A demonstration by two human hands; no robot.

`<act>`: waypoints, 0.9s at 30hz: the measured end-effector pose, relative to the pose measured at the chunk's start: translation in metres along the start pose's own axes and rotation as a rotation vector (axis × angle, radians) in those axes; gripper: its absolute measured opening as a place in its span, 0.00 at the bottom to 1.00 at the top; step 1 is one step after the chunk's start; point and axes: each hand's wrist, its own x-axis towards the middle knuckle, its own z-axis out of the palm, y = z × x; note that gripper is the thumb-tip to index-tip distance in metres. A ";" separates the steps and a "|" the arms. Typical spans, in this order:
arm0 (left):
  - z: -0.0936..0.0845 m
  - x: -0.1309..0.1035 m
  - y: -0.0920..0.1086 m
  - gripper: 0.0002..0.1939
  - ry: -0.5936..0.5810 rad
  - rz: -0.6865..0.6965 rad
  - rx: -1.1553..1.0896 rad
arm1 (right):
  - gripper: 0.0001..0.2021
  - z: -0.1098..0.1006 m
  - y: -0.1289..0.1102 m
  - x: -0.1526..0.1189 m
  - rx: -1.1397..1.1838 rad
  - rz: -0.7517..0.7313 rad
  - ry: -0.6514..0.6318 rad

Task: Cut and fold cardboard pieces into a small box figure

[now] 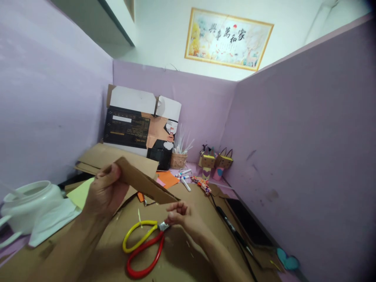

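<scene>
The person's left hand [104, 192] is clamped on one end of a long cardboard strip [143, 182], thumb on top and fingers underneath, holding it raised and slanting down toward the right above the desk. The right hand [183, 216] is curled loosely at the strip's lower end, fingertips drawn together near the cardboard's corner; from here I cannot tell whether they pinch the corner or just sit beside it. Directly under that hand lie the scissors [145, 244], one yellow handle and one red, flat on the big cardboard sheet [188, 258] covering the desk, blades hidden beneath the fingers. It looks to me like a pause in cutting work: the piece is being checked or steadied rather than cut, since the scissors rest untouched by any grip. Taking them up would call for the right hand to let go of the corner and thread into the handles while the left keeps the strip level. A white plastic jar [29, 203] stands off to the left, well apart, and a printed box [138, 125] leans against the purple back wall.
</scene>
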 end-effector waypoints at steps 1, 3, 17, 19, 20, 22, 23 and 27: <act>-0.002 0.000 0.002 0.08 -0.093 0.020 -0.001 | 0.17 -0.002 -0.004 0.001 0.084 0.066 -0.055; -0.006 -0.002 0.004 0.08 -0.304 0.017 0.022 | 0.24 -0.007 -0.012 -0.001 0.290 0.282 -0.251; -0.026 0.001 -0.008 0.13 -0.551 -0.372 0.135 | 0.20 -0.008 -0.014 -0.003 0.152 0.089 -0.035; -0.027 0.007 -0.010 0.26 -0.456 -0.406 0.094 | 0.20 -0.015 -0.018 0.001 -0.055 -0.064 0.184; -0.029 0.010 -0.013 0.29 -0.409 -0.418 0.103 | 0.19 -0.018 -0.020 0.003 -0.124 -0.122 0.255; -0.032 0.014 -0.021 0.28 -0.315 -0.466 0.223 | 0.16 -0.023 -0.025 0.003 -0.182 -0.193 0.316; -0.034 0.015 -0.026 0.27 -0.272 -0.503 0.322 | 0.15 -0.024 -0.026 0.003 -0.214 -0.225 0.337; -0.038 0.012 -0.046 0.20 -0.195 -0.571 0.594 | 0.13 -0.024 -0.027 0.000 -0.418 -0.342 0.357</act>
